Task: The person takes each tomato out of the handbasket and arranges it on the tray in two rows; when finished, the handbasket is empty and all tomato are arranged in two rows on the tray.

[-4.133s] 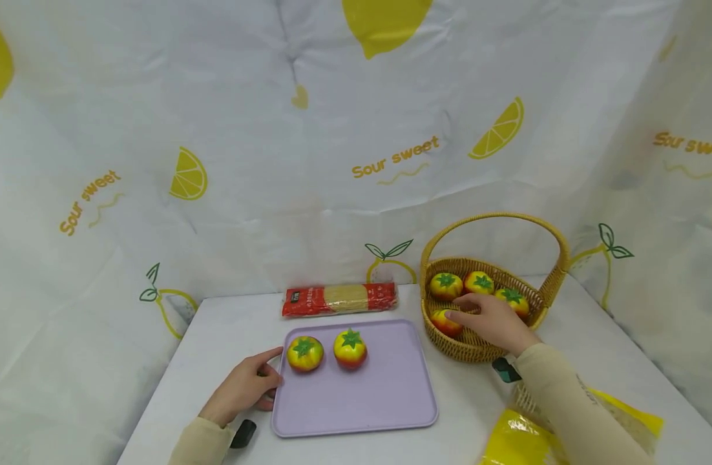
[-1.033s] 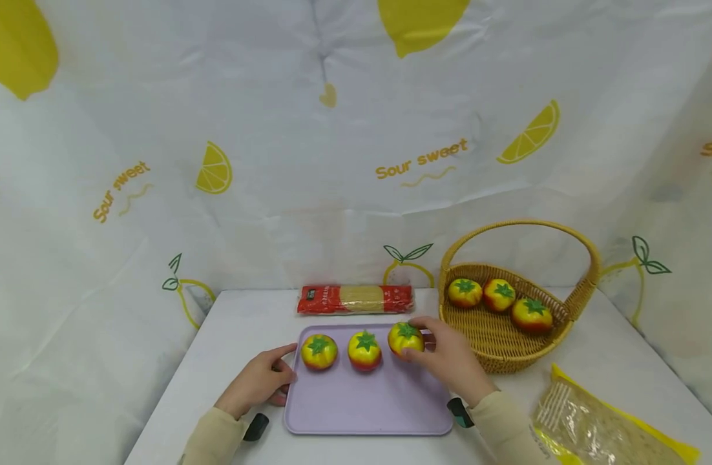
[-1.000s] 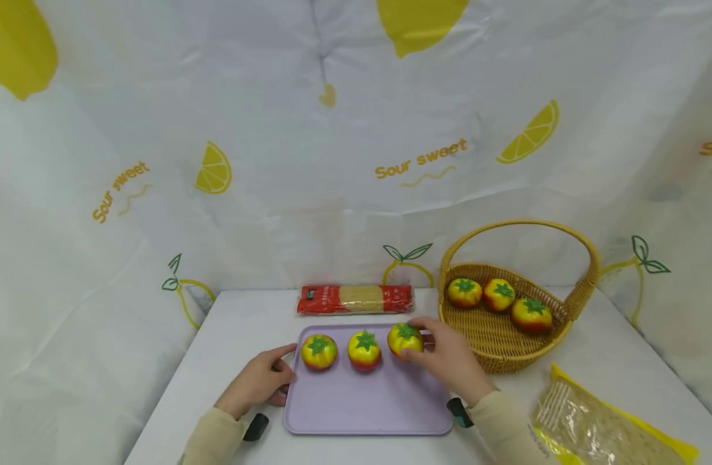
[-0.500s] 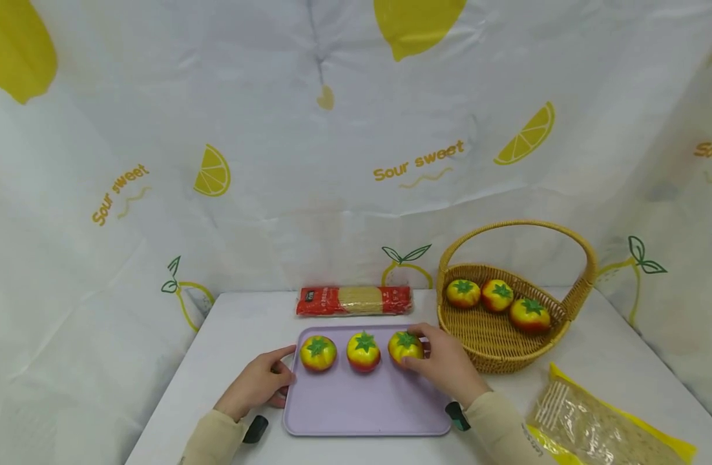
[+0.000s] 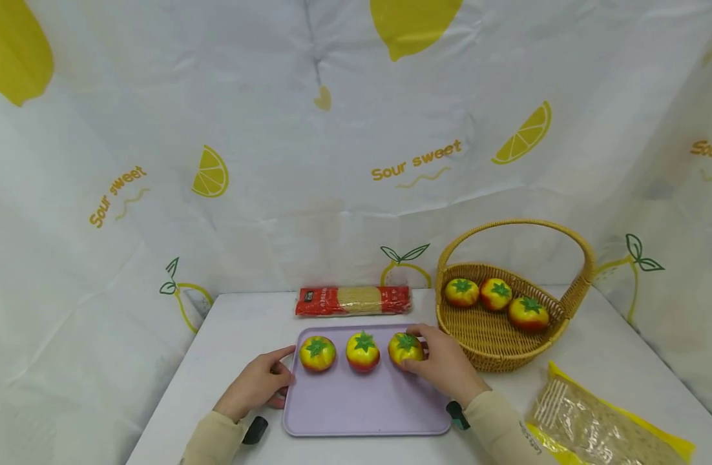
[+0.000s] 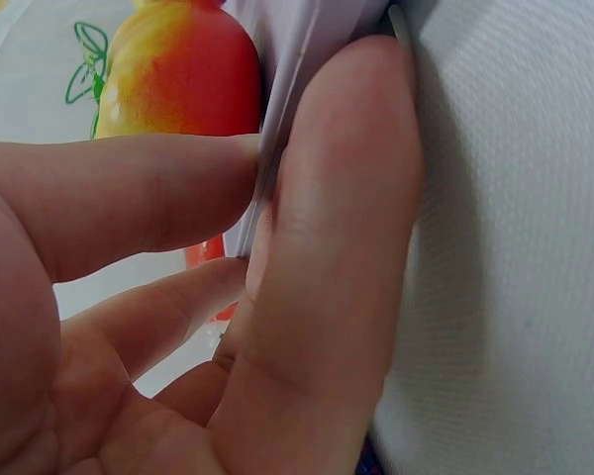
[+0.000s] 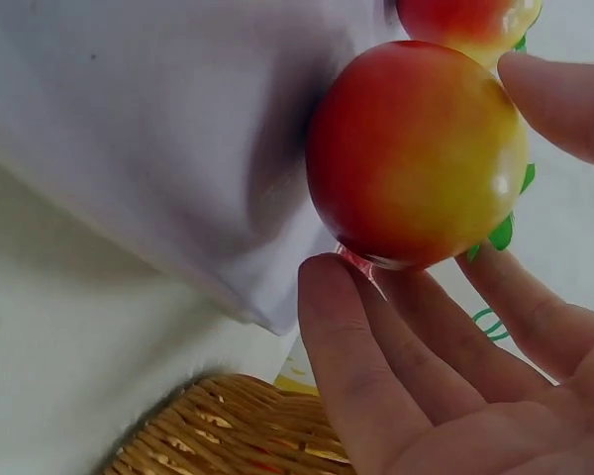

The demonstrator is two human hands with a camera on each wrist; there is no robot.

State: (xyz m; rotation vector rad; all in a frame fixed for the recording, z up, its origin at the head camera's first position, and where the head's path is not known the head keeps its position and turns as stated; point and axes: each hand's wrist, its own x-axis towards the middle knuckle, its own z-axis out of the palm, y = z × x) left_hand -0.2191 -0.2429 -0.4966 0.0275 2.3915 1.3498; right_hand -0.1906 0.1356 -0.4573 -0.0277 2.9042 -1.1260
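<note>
My right hand (image 5: 446, 361) holds a yellow-red toy tomato (image 5: 404, 349) with a green leafy top at the right end of a row on the lilac tray (image 5: 362, 410). In the right wrist view its thumb and fingers are around the tomato (image 7: 416, 153), which appears to sit on the tray. To its left are a middle tomato (image 5: 362, 355) and a left tomato (image 5: 318, 357). The tray's left rim is pinched by my left hand (image 5: 257, 384); the left wrist view shows fingers (image 6: 346, 148) on both sides of the rim.
A wicker basket (image 5: 484, 342) with a tall handle stands at right, with three more tomatoes (image 5: 496, 296) inside. Behind the tray lies a red pack of noodles (image 5: 353, 301). A yellow-edged clear bag (image 5: 600, 416) lies at the front right.
My right hand brought a tomato from the basket to the tray's right side. Over the last second, hand and tomato shifted slightly down in view. My left hand stayed at the rim.
</note>
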